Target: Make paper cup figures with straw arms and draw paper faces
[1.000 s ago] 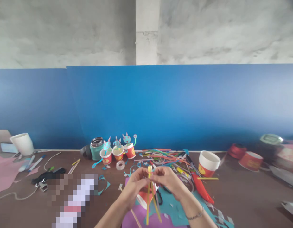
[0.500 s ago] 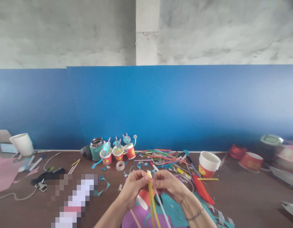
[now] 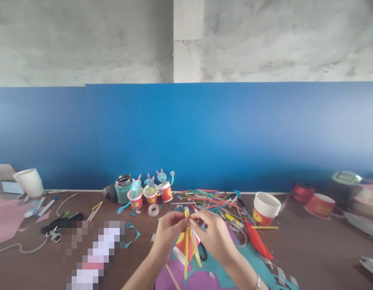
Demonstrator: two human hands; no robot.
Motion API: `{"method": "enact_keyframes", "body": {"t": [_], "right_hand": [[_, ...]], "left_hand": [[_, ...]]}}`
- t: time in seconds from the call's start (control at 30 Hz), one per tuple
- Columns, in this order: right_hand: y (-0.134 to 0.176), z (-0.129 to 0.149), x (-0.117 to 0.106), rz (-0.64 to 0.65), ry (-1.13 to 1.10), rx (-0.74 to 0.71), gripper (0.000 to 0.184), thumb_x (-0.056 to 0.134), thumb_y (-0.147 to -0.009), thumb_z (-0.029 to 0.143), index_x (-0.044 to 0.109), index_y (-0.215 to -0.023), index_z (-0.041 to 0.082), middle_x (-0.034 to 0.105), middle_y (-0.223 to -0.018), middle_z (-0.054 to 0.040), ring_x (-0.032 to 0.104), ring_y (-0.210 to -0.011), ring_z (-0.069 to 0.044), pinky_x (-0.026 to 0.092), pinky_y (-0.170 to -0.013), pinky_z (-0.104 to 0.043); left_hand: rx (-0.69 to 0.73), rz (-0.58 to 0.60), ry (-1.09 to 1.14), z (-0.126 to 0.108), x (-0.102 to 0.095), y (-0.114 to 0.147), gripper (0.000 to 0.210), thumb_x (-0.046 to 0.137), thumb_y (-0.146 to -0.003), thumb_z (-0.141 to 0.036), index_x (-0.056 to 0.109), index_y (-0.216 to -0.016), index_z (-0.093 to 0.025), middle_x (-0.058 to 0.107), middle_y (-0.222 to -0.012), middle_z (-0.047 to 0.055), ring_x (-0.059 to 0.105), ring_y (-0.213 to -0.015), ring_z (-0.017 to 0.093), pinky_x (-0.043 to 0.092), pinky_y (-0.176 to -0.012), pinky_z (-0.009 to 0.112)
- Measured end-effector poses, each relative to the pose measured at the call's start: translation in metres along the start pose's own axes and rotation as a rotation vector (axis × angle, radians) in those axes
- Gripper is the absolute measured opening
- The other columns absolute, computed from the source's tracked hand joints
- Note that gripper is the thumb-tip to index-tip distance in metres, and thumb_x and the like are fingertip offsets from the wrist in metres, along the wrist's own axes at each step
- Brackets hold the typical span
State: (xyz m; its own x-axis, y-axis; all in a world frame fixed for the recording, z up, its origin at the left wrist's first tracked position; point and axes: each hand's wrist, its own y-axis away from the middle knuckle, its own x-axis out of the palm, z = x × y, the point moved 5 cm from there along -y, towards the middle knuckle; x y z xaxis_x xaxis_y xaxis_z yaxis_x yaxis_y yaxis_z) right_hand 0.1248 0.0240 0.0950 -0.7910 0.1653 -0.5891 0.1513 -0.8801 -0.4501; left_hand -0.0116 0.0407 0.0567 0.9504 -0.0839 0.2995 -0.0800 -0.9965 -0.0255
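My left hand [image 3: 169,230] pinches the top end of a bundle of thin yellow strips [image 3: 186,253] between thumb and fingertips. Beside it, my right hand [image 3: 214,234] is closed on the same bundle, fingertips nearly touching the left ones. A pale white strip [image 3: 196,250] hangs among the yellow ones; their lower ends fan apart. Below the hands a red-and-white paper cup [image 3: 180,254] lies tilted, partly covered by the strips. Under it are purple paper [image 3: 201,280] and teal paper [image 3: 234,278]. A black loop [image 3: 203,252], perhaps a scissor handle, shows beside the cup.
Three paper cups with rabbit-like cutouts [image 3: 150,196] stand near a roll of tape [image 3: 153,210] and an open teal flask [image 3: 123,193]. Behind my hands lies a pile of coloured strips [image 3: 201,200]. Right are a large paper cup [image 3: 266,209] and a red curved object [image 3: 259,241].
The strips' lower ends have swung up and spread apart, so more of the tilted cup shows. My right wrist has turned, and both hands still pinch the top of the bundle.
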Motion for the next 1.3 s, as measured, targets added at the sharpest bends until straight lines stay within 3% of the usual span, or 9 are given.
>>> {"method": "enact_keyframes", "body": {"t": [0.23, 0.47, 0.57, 0.77, 0.93, 1.1, 1.17, 1.3], "right_hand": [[0.004, 0.007, 0.008, -0.024, 0.407, -0.174, 0.023, 0.045, -0.087, 0.016, 0.066, -0.079, 0.021, 0.069, -0.079, -0.0064, 0.062, -0.073, -0.019, 0.041, -0.067, -0.027], [0.006, 0.01, 0.007, -0.117, 0.368, -0.297, 0.02, 0.044, -0.082, 0.011, 0.059, -0.072, 0.018, 0.061, -0.069, -0.0032, 0.057, -0.065, -0.016, 0.037, -0.061, -0.025], [0.003, 0.007, 0.003, -0.109, 0.184, -0.206, 0.015, 0.046, -0.078, 0.013, 0.057, -0.069, 0.018, 0.059, -0.069, -0.0024, 0.056, -0.066, -0.015, 0.038, -0.062, -0.024], [-0.007, -0.018, 0.012, 0.058, -0.421, 0.225, 0.012, 0.05, -0.069, 0.023, 0.055, -0.06, 0.017, 0.054, -0.053, 0.002, 0.049, -0.051, -0.011, 0.036, -0.05, -0.022], [-0.007, -0.036, 0.019, 0.081, -0.684, 0.47, 0.011, 0.053, -0.061, 0.027, 0.056, -0.061, 0.016, 0.055, -0.05, 0.0024, 0.046, -0.045, -0.009, 0.031, -0.044, -0.021], [-0.007, -0.035, 0.017, 0.147, -0.635, 0.461, 0.021, 0.054, -0.068, 0.033, 0.062, -0.063, 0.014, 0.062, -0.058, -0.0013, 0.05, -0.048, -0.01, 0.032, -0.044, -0.02], [-0.007, -0.031, 0.019, 0.184, -0.567, 0.412, 0.021, 0.054, -0.07, 0.032, 0.064, -0.065, 0.014, 0.065, -0.063, -0.0028, 0.053, -0.052, -0.011, 0.035, -0.047, -0.021], [-0.006, -0.02, 0.018, 0.128, -0.458, 0.258, 0.014, 0.055, -0.07, 0.024, 0.066, -0.071, 0.015, 0.063, -0.061, -0.0007, 0.055, -0.058, -0.013, 0.04, -0.055, -0.023]], "left_hand": [[0.018, -0.076, -0.111, 0.003, -0.002, 0.003, 0.03, 0.082, -0.054, -0.037, 0.071, -0.069, -0.013, 0.068, -0.062, 0.002, 0.057, -0.058, 0.013, 0.042, -0.057, 0.022], [-0.009, -0.027, -0.112, 0.005, -0.002, 0.002, 0.032, 0.082, -0.054, -0.037, 0.071, -0.07, -0.011, 0.067, -0.059, 0.002, 0.056, -0.055, 0.012, 0.042, -0.055, 0.022], [-0.049, 0.002, -0.05, 0.005, 0.0, 0.002, 0.032, 0.082, -0.053, -0.037, 0.069, -0.067, -0.011, 0.067, -0.059, 0.003, 0.058, -0.055, 0.013, 0.045, -0.057, 0.023], [-0.164, 0.097, 0.165, 0.008, 0.005, 0.002, 0.033, 0.084, -0.051, -0.034, 0.065, -0.064, -0.011, 0.068, -0.057, 0.004, 0.06, -0.053, 0.012, 0.047, -0.059, 0.024], [-0.212, 0.198, 0.312, 0.006, 0.009, 0.006, 0.025, 0.082, -0.057, -0.027, 0.063, -0.064, -0.012, 0.069, -0.061, 0.005, 0.06, -0.053, 0.011, 0.046, -0.056, 0.021], [-0.204, 0.182, 0.363, 0.001, 0.007, 0.007, 0.024, 0.081, -0.058, -0.024, 0.063, -0.068, -0.013, 0.068, -0.063, 0.003, 0.062, -0.056, 0.013, 0.047, -0.059, 0.023], [-0.154, 0.158, 0.326, -0.002, 0.005, 0.005, 0.025, 0.082, -0.057, -0.026, 0.063, -0.067, -0.013, 0.068, -0.064, 0.003, 0.063, -0.058, 0.014, 0.048, -0.061, 0.024], [-0.102, 0.132, 0.23, -0.001, 0.003, 0.001, 0.026, 0.081, -0.06, -0.029, 0.062, -0.066, -0.013, 0.066, -0.062, 0.002, 0.062, -0.056, 0.013, 0.049, -0.062, 0.025]]}}
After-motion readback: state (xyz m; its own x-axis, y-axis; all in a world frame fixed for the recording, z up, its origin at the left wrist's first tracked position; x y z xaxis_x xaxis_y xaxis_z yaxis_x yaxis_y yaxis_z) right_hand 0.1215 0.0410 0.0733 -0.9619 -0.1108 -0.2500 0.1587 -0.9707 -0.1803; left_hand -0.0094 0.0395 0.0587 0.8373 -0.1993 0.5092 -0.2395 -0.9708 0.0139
